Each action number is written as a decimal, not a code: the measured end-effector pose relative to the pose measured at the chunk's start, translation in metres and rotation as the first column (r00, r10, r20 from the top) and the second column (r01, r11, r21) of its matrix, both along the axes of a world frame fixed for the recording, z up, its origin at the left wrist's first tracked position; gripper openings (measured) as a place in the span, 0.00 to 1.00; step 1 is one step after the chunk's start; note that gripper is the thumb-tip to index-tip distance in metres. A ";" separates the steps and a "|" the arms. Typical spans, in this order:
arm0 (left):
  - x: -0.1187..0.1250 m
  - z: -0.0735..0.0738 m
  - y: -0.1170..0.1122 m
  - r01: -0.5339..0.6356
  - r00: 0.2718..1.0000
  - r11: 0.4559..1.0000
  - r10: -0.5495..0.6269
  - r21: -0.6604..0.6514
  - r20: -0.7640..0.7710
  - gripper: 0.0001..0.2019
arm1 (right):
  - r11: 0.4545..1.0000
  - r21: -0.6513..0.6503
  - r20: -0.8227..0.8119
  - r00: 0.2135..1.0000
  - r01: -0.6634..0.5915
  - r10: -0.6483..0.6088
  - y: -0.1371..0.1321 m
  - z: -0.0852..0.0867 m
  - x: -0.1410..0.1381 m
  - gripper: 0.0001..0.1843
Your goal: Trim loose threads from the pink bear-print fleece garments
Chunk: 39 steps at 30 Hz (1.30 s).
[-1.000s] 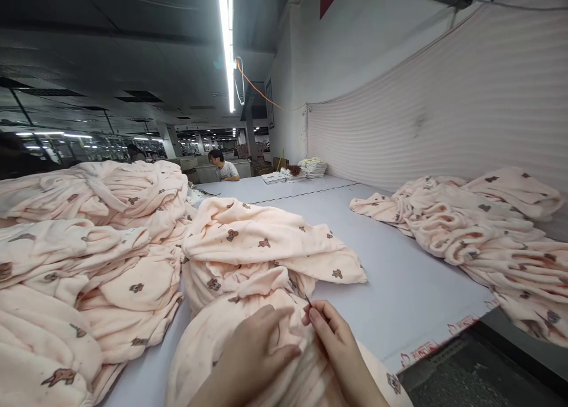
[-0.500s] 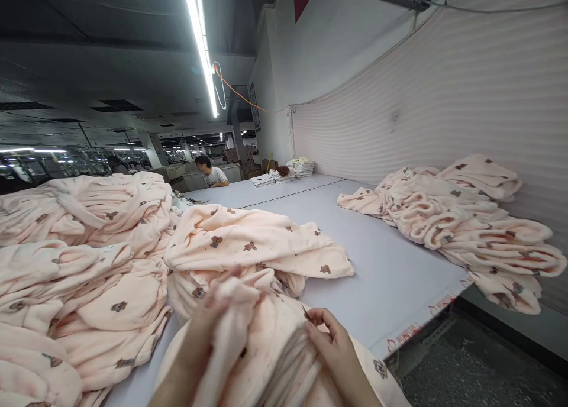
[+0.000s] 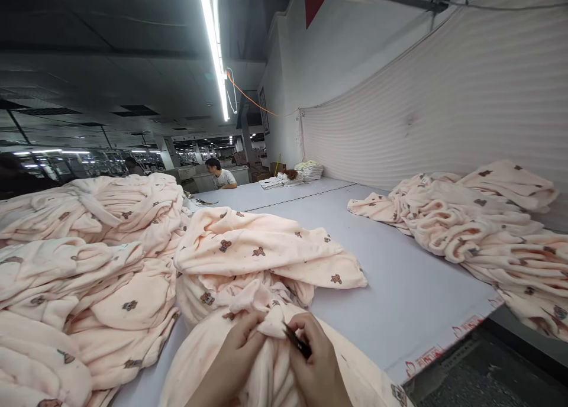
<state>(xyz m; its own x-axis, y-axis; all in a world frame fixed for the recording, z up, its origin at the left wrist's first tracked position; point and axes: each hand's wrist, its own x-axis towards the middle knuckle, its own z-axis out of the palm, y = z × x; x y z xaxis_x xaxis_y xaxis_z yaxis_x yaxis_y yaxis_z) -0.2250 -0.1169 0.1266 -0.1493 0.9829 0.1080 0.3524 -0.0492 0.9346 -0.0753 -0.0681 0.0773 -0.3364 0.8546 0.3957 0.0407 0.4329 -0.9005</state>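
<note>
A peach fleece garment (image 3: 208, 359) with small brown bear prints lies bunched at the near edge of the table. My left hand (image 3: 233, 354) pinches a raised fold of it. My right hand (image 3: 313, 359) is closed round a small dark tool (image 3: 296, 341), thread snips by the look of them, whose tip points at the same fold. Both hands meet at the fold, fingers curled.
Heaps of the same peach garments fill the left side (image 3: 89, 265) and the right edge (image 3: 479, 229) of the grey table (image 3: 390, 277). Another garment (image 3: 261, 247) lies just beyond my hands. A person (image 3: 220, 174) sits at the far end near folded stacks (image 3: 306, 170). A ribbed curtain (image 3: 444, 111) hangs at right.
My left hand lifted a fold of the garment, then came back down to pinch it beside my right hand. The right hand closed tighter on the tool.
</note>
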 end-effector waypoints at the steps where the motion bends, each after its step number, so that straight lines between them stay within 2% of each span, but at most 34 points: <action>1: -0.005 -0.003 -0.003 0.005 0.993 1.000 -0.003 -0.018 0.114 0.09 | 1.000 0.021 0.046 0.999 0.000 -0.001 0.000 -0.003 0.001 0.07; 5: -0.014 -0.013 -0.015 -0.002 0.882 0.998 0.033 -0.065 0.470 0.10 | 0.996 -0.049 0.130 0.988 -0.080 0.086 0.000 -0.006 0.011 0.03; 7: -0.015 -0.016 -0.017 -0.004 0.812 0.997 0.050 -0.080 0.581 0.12 | 0.995 -0.003 0.149 0.984 -0.103 0.102 -0.001 0.000 0.013 0.05; 10: -0.015 -0.018 -0.018 0.027 0.744 0.996 0.039 -0.089 0.667 0.12 | 0.990 0.114 0.219 0.974 -0.081 0.055 -0.004 0.013 0.010 0.10; 13: -0.017 -0.018 -0.018 0.069 0.732 0.994 0.005 -0.082 0.682 0.09 | 0.989 0.146 0.277 0.961 -0.035 -0.007 -0.007 0.019 0.003 0.10; 15: -0.018 -0.021 -0.020 0.088 0.741 0.994 -0.026 -0.059 0.671 0.08 | 0.992 0.125 0.266 0.963 0.011 -0.045 -0.010 0.017 0.001 0.09; 17: -0.017 -0.023 -0.021 0.022 0.772 1.000 -0.014 -0.005 0.635 0.12 | 0.991 0.113 0.263 0.960 0.066 -0.094 -0.013 0.009 0.000 0.09; 20: -0.017 -0.025 -0.023 -0.165 0.850 0.985 0.114 0.053 0.514 0.20 | 0.985 0.141 0.299 0.944 0.099 -0.138 -0.015 -0.004 -0.002 0.07; 21: -0.018 -0.023 -0.023 -0.172 0.876 0.985 0.140 0.028 0.462 0.20 | 0.983 0.151 0.303 0.942 0.104 -0.146 -0.013 -0.007 -0.004 0.07; 23: -0.021 -0.018 -0.022 -0.094 0.899 0.992 0.122 -0.086 0.421 0.15 | 0.979 0.158 0.291 0.942 0.126 -0.168 -0.007 -0.008 -0.009 0.08; 25: -0.025 -0.013 -0.021 0.030 0.863 0.981 0.071 -0.191 0.499 0.12 | 0.979 0.145 0.284 0.941 0.146 -0.183 0.001 -0.006 -0.016 0.07; 27: -0.028 -0.011 -0.019 0.106 0.777 0.970 0.057 -0.220 0.627 0.14 | 0.981 0.110 0.301 0.936 0.158 -0.184 0.008 -0.002 -0.019 0.05; 29: -0.029 -0.012 -0.018 0.121 0.690 0.966 0.085 -0.230 0.719 0.14 | 0.990 0.058 0.330 0.933 0.130 -0.142 0.011 0.002 -0.017 0.03; 31: -0.028 -0.015 -0.018 0.106 0.614 0.965 0.128 -0.242 0.779 0.13 | 0.999 0.021 0.335 0.941 0.045 -0.049 0.010 0.003 -0.010 0.03; 33: -0.027 -0.016 -0.018 0.105 0.564 0.965 0.143 -0.242 0.813 0.12 | 0.998 0.046 0.303 0.952 -0.050 0.034 0.005 0.003 -0.002 0.03; 36: -0.023 -0.015 -0.018 0.134 0.548 0.968 0.104 -0.210 0.830 0.13 | 0.983 0.165 0.275 0.961 -0.075 0.027 -0.004 0.003 0.002 0.10; 39: -0.020 -0.013 -0.019 0.129 0.563 0.976 0.072 -0.173 0.824 0.14 | 0.967 0.250 0.311 0.950 -0.045 -0.036 -0.009 0.005 -0.002 0.10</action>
